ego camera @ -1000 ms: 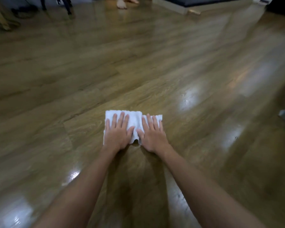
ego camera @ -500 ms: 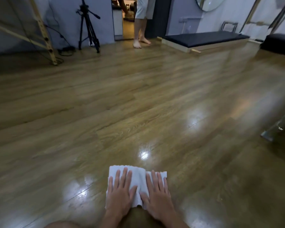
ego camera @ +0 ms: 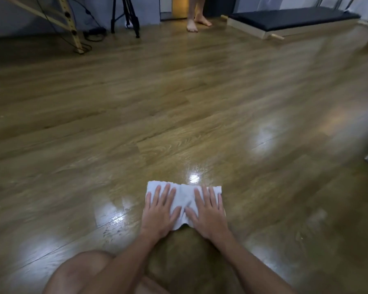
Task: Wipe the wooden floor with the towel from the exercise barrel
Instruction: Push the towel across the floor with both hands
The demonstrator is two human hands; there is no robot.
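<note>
Lower centre of frame: left hand (ego camera: 159, 211) and right hand (ego camera: 208, 211) lie flat, fingers straight, pressing the white towel (ego camera: 184, 198) onto the wooden floor (ego camera: 179, 113). Towel edges partly hidden under palms. Upper frame: tripod (ego camera: 125, 15) and a bystander's bare feet (ego camera: 197, 23), both cut off.
</note>
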